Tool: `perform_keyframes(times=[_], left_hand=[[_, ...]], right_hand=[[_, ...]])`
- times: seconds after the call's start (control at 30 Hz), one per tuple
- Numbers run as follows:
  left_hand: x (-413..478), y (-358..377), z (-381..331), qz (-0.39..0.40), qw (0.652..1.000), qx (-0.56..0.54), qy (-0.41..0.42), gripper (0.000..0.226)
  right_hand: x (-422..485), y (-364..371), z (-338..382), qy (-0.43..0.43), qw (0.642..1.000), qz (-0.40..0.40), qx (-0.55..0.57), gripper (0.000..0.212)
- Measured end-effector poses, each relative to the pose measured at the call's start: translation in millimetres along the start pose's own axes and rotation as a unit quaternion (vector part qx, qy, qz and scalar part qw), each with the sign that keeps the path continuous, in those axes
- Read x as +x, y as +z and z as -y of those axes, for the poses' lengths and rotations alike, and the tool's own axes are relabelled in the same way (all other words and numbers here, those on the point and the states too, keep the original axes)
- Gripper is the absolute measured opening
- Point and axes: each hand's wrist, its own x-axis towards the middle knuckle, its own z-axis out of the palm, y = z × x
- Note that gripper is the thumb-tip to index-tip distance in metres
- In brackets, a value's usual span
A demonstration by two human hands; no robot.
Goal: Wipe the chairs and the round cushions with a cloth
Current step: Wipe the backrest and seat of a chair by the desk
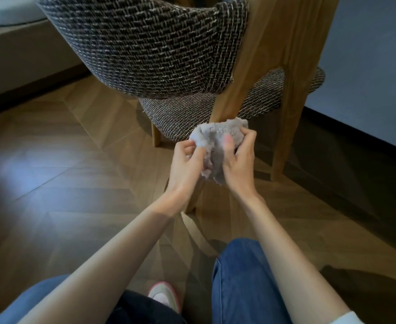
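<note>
Both hands are on the grey fluffy cloth point(218, 136), bunched up in mid-air. The left hand point(187, 160) pinches its near edge between thumb and curled fingers point(193, 146), while the right hand point(239, 160) wraps round the other side, thumb pressed into the pile. Just beyond the fingers stands the wooden back leg point(229, 97) of the chair point(157, 47). The cloth's far edge sits right at that leg, though I cannot tell if it touches. Above the fingers looms the tweed-woven backrest, with the matching seat pad point(192, 113) just past them to the left. This looks like regripping or refolding the cloth rather than a wiping stroke. Nothing on the chair shows what has been wiped, so progress is hard to judge. The leg nearest the fingers seems the likely next target, and more of the job looks to be left. Far off up and left of the fingers, a pale cushion point(5, 10) rests on a low beige platform point(17, 54), possibly one of the round cushions, too cropped to say. No table here: everything stands on a herringbone wood floor point(63, 160), glossy with a bluish sheen. A blue-grey wall point(367, 54) with dark skirting point(355, 134) runs off to the right of the fingers. Nearer than the fingers, blue jeans point(243, 277) and a pink-edged slipper point(166, 295) suggest a crouch.
</note>
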Motion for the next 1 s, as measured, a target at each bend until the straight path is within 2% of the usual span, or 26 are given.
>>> perform_keyframes(times=[0.07,0.13,0.23,0.3,0.37,0.5,0.63,0.83,1.0], left_hand=[[2.5,5.0,2.5,0.043,0.996,-0.079,-0.014,0.037],[3.1,11.0,7.6,0.046,0.997,-0.057,0.033,0.036],[3.5,23.9,19.9,-0.014,0.992,0.017,0.125,0.025],[8.1,30.5,29.4,-0.071,0.983,0.061,0.156,0.020],[14.5,32.5,39.0,-0.095,0.978,0.094,0.162,0.016],[31.4,25.3,68.0,-0.096,0.974,0.166,0.121,0.012],[46.0,9.2,109.7,-0.032,0.975,0.209,0.066,0.020],[66.0,-11.2,169.3,0.023,0.968,0.248,-0.001,0.016],[78.1,-24.0,206.1,0.077,0.954,0.273,-0.091,0.027]], right_hand=[[-5.6,-2.3,-5.4,0.002,1.000,0.018,0.012,0.039],[-9.8,-3.0,-12.3,-0.001,0.999,0.025,0.024,0.027],[-10.4,0.1,-24.4,0.013,1.000,0.020,0.003,0.015],[-9.8,4.1,-34.0,0.043,0.999,0.029,0.009,0.014],[-9.6,8.5,-45.3,0.057,0.998,0.035,0.002,0.011],[-18.1,16.8,-75.5,0.070,0.995,0.072,-0.025,0.010],[-30.8,28.0,-111.9,0.158,0.978,0.137,-0.018,0.013],[-44.7,51.5,-164.1,0.289,0.934,0.206,-0.028,0.018],[-55.7,70.7,-196.2,0.376,0.895,0.237,-0.039,0.024]])
